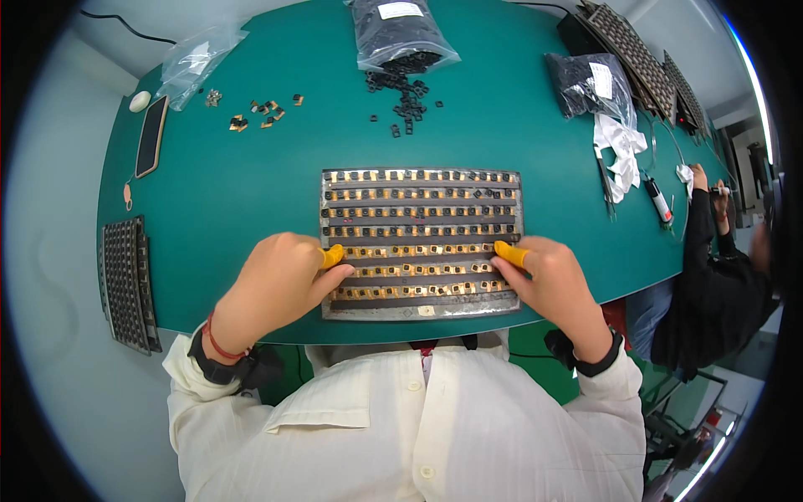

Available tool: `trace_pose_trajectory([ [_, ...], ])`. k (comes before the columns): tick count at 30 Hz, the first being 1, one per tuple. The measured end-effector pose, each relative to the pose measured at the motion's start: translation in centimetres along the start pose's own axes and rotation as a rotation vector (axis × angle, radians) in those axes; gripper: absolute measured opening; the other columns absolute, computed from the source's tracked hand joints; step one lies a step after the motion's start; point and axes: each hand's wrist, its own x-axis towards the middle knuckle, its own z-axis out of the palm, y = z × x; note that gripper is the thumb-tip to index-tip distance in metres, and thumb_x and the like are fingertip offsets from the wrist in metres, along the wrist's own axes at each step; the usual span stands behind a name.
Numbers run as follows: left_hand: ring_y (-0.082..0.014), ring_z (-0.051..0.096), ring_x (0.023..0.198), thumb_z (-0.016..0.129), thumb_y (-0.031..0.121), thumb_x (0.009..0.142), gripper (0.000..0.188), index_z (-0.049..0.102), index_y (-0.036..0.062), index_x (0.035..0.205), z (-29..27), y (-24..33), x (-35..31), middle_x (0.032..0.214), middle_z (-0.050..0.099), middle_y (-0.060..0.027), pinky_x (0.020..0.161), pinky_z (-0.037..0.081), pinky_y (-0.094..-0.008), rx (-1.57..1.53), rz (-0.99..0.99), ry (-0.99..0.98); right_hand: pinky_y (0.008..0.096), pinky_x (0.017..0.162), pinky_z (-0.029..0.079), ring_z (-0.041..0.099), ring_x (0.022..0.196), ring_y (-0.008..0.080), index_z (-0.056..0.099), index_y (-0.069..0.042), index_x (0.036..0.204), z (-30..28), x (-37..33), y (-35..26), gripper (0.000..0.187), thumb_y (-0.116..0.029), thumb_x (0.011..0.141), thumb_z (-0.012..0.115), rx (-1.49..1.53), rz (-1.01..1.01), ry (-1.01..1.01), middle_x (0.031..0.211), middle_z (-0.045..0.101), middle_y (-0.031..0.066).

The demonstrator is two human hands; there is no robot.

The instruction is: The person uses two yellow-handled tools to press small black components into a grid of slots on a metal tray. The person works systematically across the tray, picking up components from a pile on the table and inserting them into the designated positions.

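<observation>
A rectangular metal tray lies in front of me, with rows of small black square parts on gold-coloured strips. The upper rows hold taller black pieces than the lower ones. My left hand is at the tray's left side, a yellow finger cot on its index finger, which touches the left end of a middle row. At the opposite end of that row is my right hand, also with a yellow cot on the index finger. Both hands have curled fingers with thumb close to index. Whatever lies between the fingertips is too small to make out.
Loose black parts spill from a clear bag. Small gold-and-black pieces and a phone lie left. Stacked trays stand at the left edge. Another bag, tweezers and a tube lie right, near another person.
</observation>
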Motion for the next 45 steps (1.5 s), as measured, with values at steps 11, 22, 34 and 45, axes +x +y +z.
trace_pose_trajectory([
  [11, -0.0268, 0.070, 0.082, 0.074, 0.013, 0.082, 0.029, 0.070, -0.0046, 0.105, -2.5, -3.9, 12.0, 0.092, 0.072, -0.0185, 0.075, 0.055, -0.0344, -0.236, 0.108, 0.384, 0.0445, 0.051, 0.047, 0.057, 0.049, 0.0369, 0.062, 0.005, 0.058, -1.5, 1.6, -0.9, 0.041, -0.024, 0.085, 0.072, -0.058, 0.094, -0.228, 0.056, 0.057, 0.0220],
  [22, -0.0284, 0.070, 0.075, 0.074, 0.006, 0.082, 0.017, 0.070, -0.0070, 0.091, 0.0, -3.6, 13.9, 0.085, 0.070, -0.0187, 0.070, 0.056, -0.0353, -0.099, 0.148, 0.440, 0.0395, 0.066, 0.054, 0.069, 0.071, 0.0352, 0.072, 0.006, 0.089, -3.4, 13.1, -0.4, 0.022, -0.014, 0.080, 0.074, 0.171, -0.056, -0.156, 0.077, 0.069, 0.0234],
  [34, -0.0285, 0.071, 0.070, 0.075, 0.008, 0.080, 0.016, 0.071, -0.0055, 0.086, 0.3, -3.7, 11.2, 0.079, 0.071, -0.0183, 0.064, 0.056, -0.0356, -0.152, -0.002, 0.431, 0.0424, 0.075, 0.056, 0.070, 0.083, 0.0390, 0.072, 0.006, 0.084, 1.5, 19.3, -2.1, 0.023, -0.014, 0.076, 0.078, 0.115, 0.052, -0.101, 0.085, 0.069, 0.0263],
  [45, -0.0292, 0.069, 0.069, 0.074, 0.009, 0.080, 0.015, 0.071, -0.0048, 0.085, 0.1, -3.4, 11.5, 0.079, 0.070, -0.0159, 0.063, 0.054, -0.0369, -0.070, 0.050, 0.408, 0.0385, 0.077, 0.056, 0.071, 0.082, 0.0347, 0.073, 0.006, 0.096, -0.5, 17.8, -0.3, 0.017, 0.000, 0.080, 0.068, 0.123, 0.061, -0.037, 0.088, 0.071, 0.0248],
])
